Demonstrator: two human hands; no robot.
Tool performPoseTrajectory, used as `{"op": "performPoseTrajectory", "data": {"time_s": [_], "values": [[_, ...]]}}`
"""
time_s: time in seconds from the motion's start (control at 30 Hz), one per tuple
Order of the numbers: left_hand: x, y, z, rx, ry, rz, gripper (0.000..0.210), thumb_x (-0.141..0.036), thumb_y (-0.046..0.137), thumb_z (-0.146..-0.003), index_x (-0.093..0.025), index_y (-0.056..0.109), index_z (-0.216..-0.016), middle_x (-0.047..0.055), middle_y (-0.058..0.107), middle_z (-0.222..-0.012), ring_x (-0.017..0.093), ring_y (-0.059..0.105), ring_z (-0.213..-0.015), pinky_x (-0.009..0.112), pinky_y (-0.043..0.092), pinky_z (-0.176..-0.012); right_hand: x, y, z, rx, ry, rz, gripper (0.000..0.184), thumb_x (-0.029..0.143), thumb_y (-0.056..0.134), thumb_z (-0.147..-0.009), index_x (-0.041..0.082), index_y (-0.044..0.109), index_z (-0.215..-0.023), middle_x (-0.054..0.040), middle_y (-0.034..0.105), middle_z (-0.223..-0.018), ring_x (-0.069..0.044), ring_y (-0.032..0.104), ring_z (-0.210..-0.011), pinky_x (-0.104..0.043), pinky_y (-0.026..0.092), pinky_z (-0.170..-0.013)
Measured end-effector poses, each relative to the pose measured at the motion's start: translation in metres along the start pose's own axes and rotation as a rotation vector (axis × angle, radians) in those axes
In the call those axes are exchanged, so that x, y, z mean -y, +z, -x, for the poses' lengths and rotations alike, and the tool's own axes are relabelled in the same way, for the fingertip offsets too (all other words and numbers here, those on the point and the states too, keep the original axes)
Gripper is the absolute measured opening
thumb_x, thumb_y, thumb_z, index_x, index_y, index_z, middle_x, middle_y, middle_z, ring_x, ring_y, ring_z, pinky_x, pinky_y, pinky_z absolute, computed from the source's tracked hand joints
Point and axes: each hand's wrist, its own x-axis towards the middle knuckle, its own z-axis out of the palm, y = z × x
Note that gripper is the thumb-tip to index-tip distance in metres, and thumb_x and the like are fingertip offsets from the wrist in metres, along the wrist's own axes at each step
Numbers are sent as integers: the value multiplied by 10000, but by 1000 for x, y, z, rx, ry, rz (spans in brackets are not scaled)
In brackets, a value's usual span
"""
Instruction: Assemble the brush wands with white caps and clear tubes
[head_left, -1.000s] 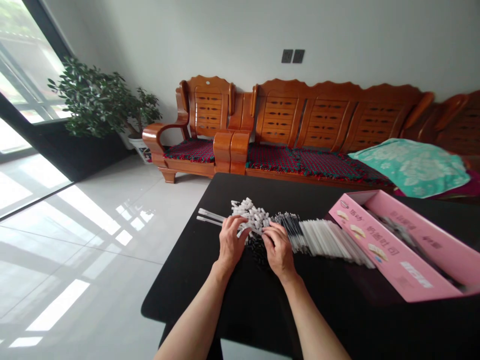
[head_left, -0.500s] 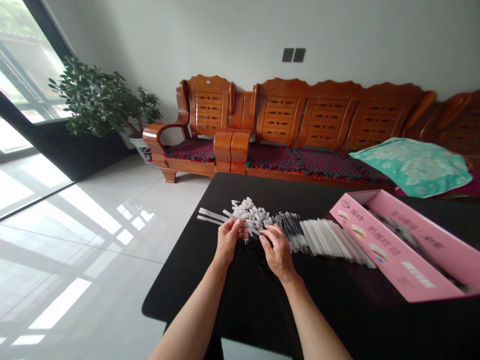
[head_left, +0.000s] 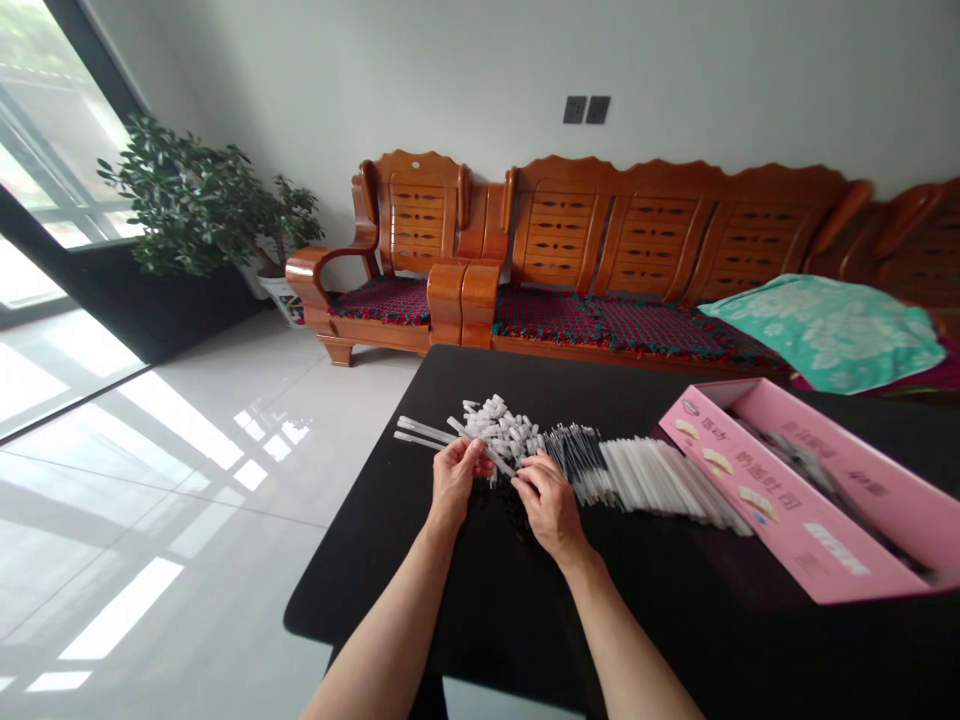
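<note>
Between my two hands a slim whitish pen (head_left: pixel 499 461) lies slantwise, its far end sticking out past the left fingers. My left hand (head_left: pixel 454 480) is closed around the middle of it. The fingertips of my right hand (head_left: pixel 551 500) pinch its near end. Just beyond the hands is a heap of white pen caps (head_left: pixel 499 418). Small black pieces (head_left: pixel 514 505) lie under and between the hands, hard to make out on the dark top. Two similar whitish pens (head_left: pixel 420 432) rest to the left of my left hand.
Right of the caps lie dark pen refills (head_left: pixel 576 455), then a row of translucent white tubes (head_left: pixel 660 480). A pink open box (head_left: pixel 780 500) stands at the right of the black table (head_left: pixel 375 560). Behind are a wooden sofa (head_left: pixel 562 240) and a potted plant (head_left: pixel 202 200).
My right hand has shifted slightly left and down, and its fingers now close on the near end of the pen. More of the pen shows between the hands.
</note>
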Motion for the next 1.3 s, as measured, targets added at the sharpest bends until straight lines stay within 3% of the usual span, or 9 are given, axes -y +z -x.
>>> {"op": "performPoseTrajectory", "data": {"time_s": [0.1, 0.27, 0.5, 0.67, 0.83, 1.0, 1.13, 1.3], "values": [[0, 0, -1, 1, 9, -1, 386, -494, 766, -703, -124, 658, -727, 0, 623, -582, 120, 596, -515, 232, 518, -521, 1, -3, -1, 17, 31, -1, 102, 244, 597, -907, 208, 655, -833, -71, 683, -819, -253, 638, -942, -535, 455, -1024], [1, 0, -1, 6, 6, -3, 390, -496, 767, -703, -123, 657, -734, 1, 623, -585, 120, 598, -521, 230, 517, -522, 2, -4, 0, 32, 2, 14, 207, 195, 500, -946, 200, 670, -829, -76, 687, -844, -235, 636, -927, -515, 460, -1019], [0, 1, -1, 1, 6, -2, 386, -491, 767, -705, -123, 652, -721, 6, 625, -583, 120, 596, -515, 229, 518, -520, 3, -4, -1, -2, 65, -6, 70, 242, 618, -887, 215, 640, -826, -69, 671, -836, -262, 630, -976, -529, 450, -1027], [1, 0, -1, 3, 9, -7, 381, -492, 764, -708, -128, 653, -720, 6, 626, -577, 123, 599, -513, 232, 519, -523, 3, -4, -1, 31, 20, -8, 141, 195, 529, -931, 216, 647, -856, -71, 680, -851, -246, 633, -955, -515, 459, -1018], [3, -2, -2, 7, 25, -14, 382, -497, 756, -718, -128, 658, -730, 5, 630, -585, 126, 604, -523, 235, 521, -526, 5, -5, -1, -9, 82, 5, 53, 244, 621, -886, 221, 635, -840, -75, 672, -870, -266, 627, -995, -510, 474, -1000], [5, -3, -3, 14, 29, -20, 372, -487, 748, -732, -126, 661, -739, 4, 630, -586, 123, 603, -525, 232, 524, -528, 4, -4, -1, 25, 41, 0, 128, 208, 544, -927, 214, 641, -844, -79, 678, -864, -250, 631, -966, -512, 454, -1017], [4, -3, -3, 8, 30, -23, 368, -486, 748, -732, -127, 664, -740, 4, 631, -591, 123, 604, -527, 231, 525, -530, 5, -5, -2, -28, 92, 26, 57, 261, 630, -878, 214, 642, -847, -93, 675, -912, -275, 619, -1019, -497, 491, -966], [5, -4, -3, 7, 30, -22, 379, -499, 747, -725, -129, 667, -746, 3, 633, -595, 126, 608, -532, 236, 527, -537, 5, -7, -2, 29, 49, 2, 164, 218, 529, -931, 221, 654, -824, -67, 673, -804, -265, 624, -996, -476, 495, -948]]}}
